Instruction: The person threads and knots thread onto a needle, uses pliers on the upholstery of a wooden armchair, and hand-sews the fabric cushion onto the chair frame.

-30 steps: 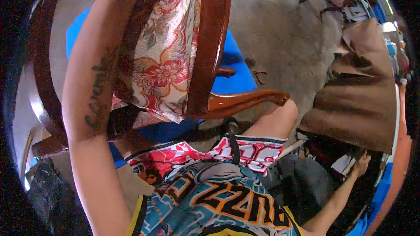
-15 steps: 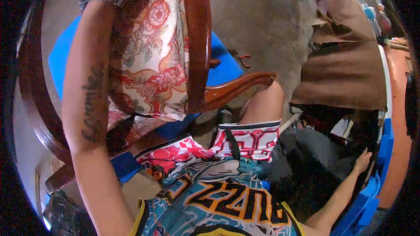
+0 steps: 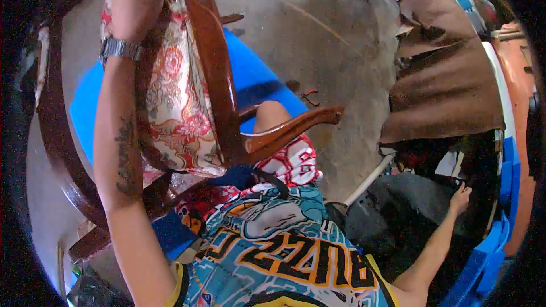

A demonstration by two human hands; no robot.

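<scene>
A dark-varnished wooden chair with a red and cream floral upholstered seat lies tipped against my lap. One curved chair leg sticks out to the right. My left hand is closed at the chair's far end, its fingers bent over the upper edge; part of them is cut off by the frame. Well off to the right, my right hand is closed beside a white scrap in a dark space. What its fingers hold, if anything, is too small to make out.
Blue boards lie on the concrete floor under the chair, with red-handled pliers next to them. Brown fabric drapes over the right side. A dark grey sheet and a pale rod are below it.
The chair has shifted and turned a little, its leg moving left and down. My left hand has come lower into view. My right hand has moved slightly up and left.
</scene>
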